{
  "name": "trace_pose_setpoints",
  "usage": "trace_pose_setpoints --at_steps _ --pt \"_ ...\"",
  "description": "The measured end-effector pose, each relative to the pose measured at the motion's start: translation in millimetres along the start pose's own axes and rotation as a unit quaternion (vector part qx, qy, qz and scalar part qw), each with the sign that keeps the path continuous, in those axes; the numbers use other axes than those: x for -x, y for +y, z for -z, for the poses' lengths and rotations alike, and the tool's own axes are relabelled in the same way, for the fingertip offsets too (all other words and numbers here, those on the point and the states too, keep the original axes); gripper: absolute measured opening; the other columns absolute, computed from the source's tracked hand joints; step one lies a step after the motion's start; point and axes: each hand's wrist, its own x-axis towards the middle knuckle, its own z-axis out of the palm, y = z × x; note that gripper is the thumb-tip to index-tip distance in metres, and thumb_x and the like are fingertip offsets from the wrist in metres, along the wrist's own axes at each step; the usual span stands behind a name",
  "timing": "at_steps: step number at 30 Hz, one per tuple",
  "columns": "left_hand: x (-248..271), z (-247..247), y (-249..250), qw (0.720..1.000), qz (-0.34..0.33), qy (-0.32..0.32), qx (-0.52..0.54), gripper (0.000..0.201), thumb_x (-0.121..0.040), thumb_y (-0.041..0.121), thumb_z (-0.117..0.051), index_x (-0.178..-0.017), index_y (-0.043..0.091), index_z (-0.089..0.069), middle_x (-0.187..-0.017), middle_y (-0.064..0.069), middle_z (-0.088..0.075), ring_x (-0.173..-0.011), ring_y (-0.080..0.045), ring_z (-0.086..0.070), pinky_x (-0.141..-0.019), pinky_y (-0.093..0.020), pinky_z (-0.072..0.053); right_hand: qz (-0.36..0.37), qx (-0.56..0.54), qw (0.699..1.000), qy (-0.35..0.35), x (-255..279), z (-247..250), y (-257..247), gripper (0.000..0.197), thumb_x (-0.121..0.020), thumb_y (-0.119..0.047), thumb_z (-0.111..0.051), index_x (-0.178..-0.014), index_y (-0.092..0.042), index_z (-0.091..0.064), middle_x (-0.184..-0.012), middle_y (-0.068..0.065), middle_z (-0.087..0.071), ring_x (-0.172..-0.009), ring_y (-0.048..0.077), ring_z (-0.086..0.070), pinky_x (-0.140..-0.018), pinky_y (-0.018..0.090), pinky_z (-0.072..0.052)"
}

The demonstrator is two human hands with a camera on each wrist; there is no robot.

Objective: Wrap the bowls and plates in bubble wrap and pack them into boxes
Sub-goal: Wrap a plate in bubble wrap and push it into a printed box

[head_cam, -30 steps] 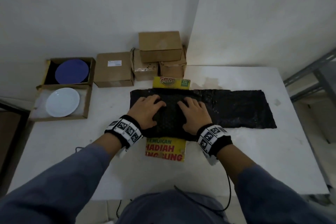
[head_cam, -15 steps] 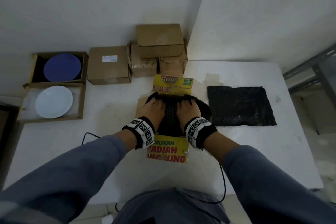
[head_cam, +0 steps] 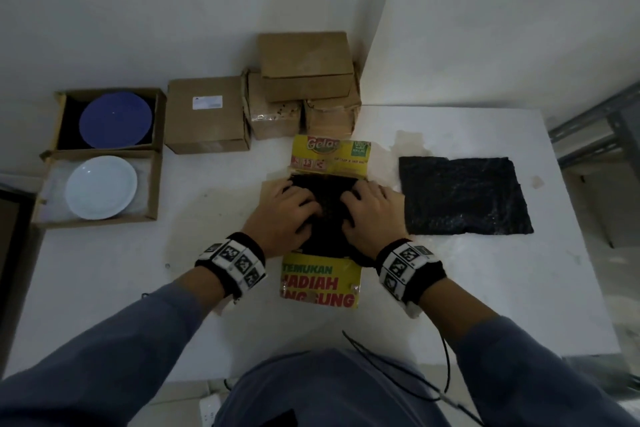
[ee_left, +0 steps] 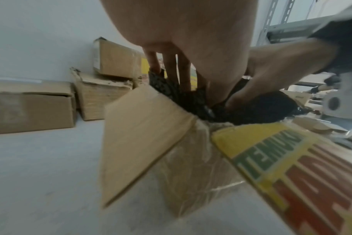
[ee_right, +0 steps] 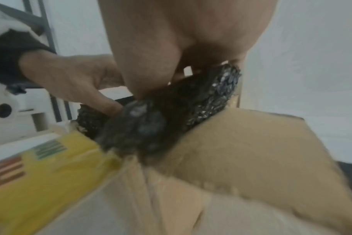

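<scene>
A bundle wrapped in black bubble wrap (head_cam: 329,194) sits in the open cardboard box with yellow printed flaps (head_cam: 318,284) at the middle of the white table. My left hand (head_cam: 287,215) grips the bundle's left side and my right hand (head_cam: 372,215) its right side. Fingers curl over the top and far edge, thumbs on the near side. The left wrist view shows the fingers (ee_left: 183,70) dug into the wrap (ee_left: 261,109) above a brown side flap (ee_left: 143,136). In the right wrist view the bundle (ee_right: 147,124) bulges over the box rim. What the wrap holds is hidden.
A spare sheet of black bubble wrap (head_cam: 460,198) lies flat to the right of the box. At far left, two open boxes hold a blue plate (head_cam: 115,119) and a white plate (head_cam: 100,186). Closed cardboard boxes (head_cam: 207,114) stand stacked along the back wall. A metal rack (head_cam: 606,121) is at right.
A second ago both hands lay flat on a long black sheet spread over the box. That wrap is now bundled down into the box, and the hands have closed round its two sides.
</scene>
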Motion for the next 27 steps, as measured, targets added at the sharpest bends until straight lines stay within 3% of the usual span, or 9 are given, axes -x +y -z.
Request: trace_pose_setpoints --at_steps 2,5,9,12,15,18,20,24,27 --pt "11.6 0.7 -8.3 1.000 0.006 -0.019 -0.008 0.025 -0.080 0.042 -0.058 -0.093 0.024 -0.070 -0.098 0.003 -0.065 -0.102 -0.019 -0.057 -0.103 -0.039 -0.031 -0.064 0.004 0.998 0.028 15.7 -1.0 3.8 0.034 -0.064 -0.030 -0.070 -0.095 -0.017 -0.066 -0.100 0.010 -0.056 -0.094 0.030 -0.053 -0.083 0.040 -0.036" --pt "26.5 -4.3 -12.6 0.996 -0.001 -0.080 -0.050 0.038 -0.088 0.050 -0.045 -0.083 0.025 -0.073 -0.086 0.009 -0.066 -0.110 -0.018 -0.055 -0.086 -0.037 -0.034 -0.120 -0.002 0.993 -0.010 30.1 -7.5 7.3 0.035 -0.065 -0.034 -0.071 -0.096 -0.020 -0.067 -0.101 0.008 -0.053 -0.093 0.029 -0.051 -0.078 0.040 -0.041" --pt "41.6 -7.6 9.2 0.996 0.019 -0.072 -0.047 0.040 -0.094 0.048 -0.043 -0.082 0.024 -0.073 -0.084 0.007 -0.066 -0.106 -0.020 -0.055 -0.080 -0.035 -0.037 -0.111 -0.005 0.992 -0.055 16.0 -2.7 13.3 0.038 -0.074 -0.027 -0.069 -0.111 -0.025 -0.066 -0.111 0.008 -0.053 -0.101 0.029 -0.054 -0.085 0.042 -0.042" --pt "52.5 -7.7 41.7 0.994 0.033 -0.107 0.015 0.045 -0.096 0.052 -0.040 -0.099 0.022 -0.072 -0.090 0.003 -0.067 -0.099 -0.020 -0.055 -0.083 -0.032 -0.045 -0.040 0.001 0.995 -0.087 -7.1 2.5 20.0 0.045 -0.081 -0.019 -0.065 -0.125 -0.028 -0.060 -0.127 0.008 -0.047 -0.118 0.029 -0.050 -0.106 0.046 -0.032" --pt "55.2 2.0 70.0 0.986 0.032 -0.125 0.105 0.044 -0.094 0.049 -0.046 -0.122 0.021 -0.065 -0.118 0.002 -0.066 -0.108 -0.018 -0.058 -0.088 -0.031 -0.048 0.018 -0.035 0.995 -0.089 -18.0 13.0 22.0 0.048 -0.082 -0.016 -0.067 -0.129 -0.026 -0.059 -0.141 0.010 -0.040 -0.133 0.031 -0.039 -0.116 0.048 -0.016" --pt "46.6 21.6 70.0 0.997 -0.013 -0.038 0.072 0.036 -0.083 0.042 -0.052 -0.111 0.027 -0.069 -0.121 0.006 -0.064 -0.107 -0.015 -0.059 -0.084 -0.035 -0.048 0.035 -0.127 0.991 0.019 -1.5 25.6 13.3 0.039 -0.076 -0.018 -0.067 -0.115 -0.016 -0.064 -0.124 0.011 -0.051 -0.115 0.031 -0.049 -0.098 0.044 -0.039" --pt "40.7 28.7 53.1 0.998 -0.022 -0.059 0.017 0.038 -0.076 0.048 -0.049 -0.104 0.033 -0.069 -0.117 0.009 -0.062 -0.108 -0.014 -0.056 -0.092 -0.037 -0.041 0.048 -0.156 0.986 0.040 22.6 26.1 1.8 0.031 -0.075 -0.028 -0.062 -0.103 -0.016 -0.066 -0.107 0.007 -0.054 -0.098 0.027 -0.053 -0.083 0.039 -0.043" --pt "33.6 36.7 38.0 0.979 0.003 -0.206 -0.001 0.021 -0.076 0.039 -0.059 -0.095 0.033 -0.068 -0.097 0.012 -0.066 -0.091 -0.014 -0.063 -0.082 -0.033 -0.045 0.051 -0.096 0.983 -0.147 66.9 10.6 -18.3 0.045 -0.076 -0.057 -0.048 -0.102 -0.026 -0.068 -0.105 0.001 -0.051 -0.099 0.023 -0.048 -0.081 0.037 -0.037" --pt "36.1 35.4 58.2 0.971 0.027 -0.237 0.027 0.028 -0.082 0.053 -0.059 -0.091 0.029 -0.070 -0.092 0.011 -0.066 -0.085 -0.013 -0.063 -0.075 -0.031 -0.047 0.010 -0.093 0.982 -0.164 77.3 5.1 -15.5 0.054 -0.079 -0.062 -0.036 -0.095 -0.026 -0.073 -0.102 0.000 -0.054 -0.102 0.022 -0.044 -0.086 0.039 -0.036"
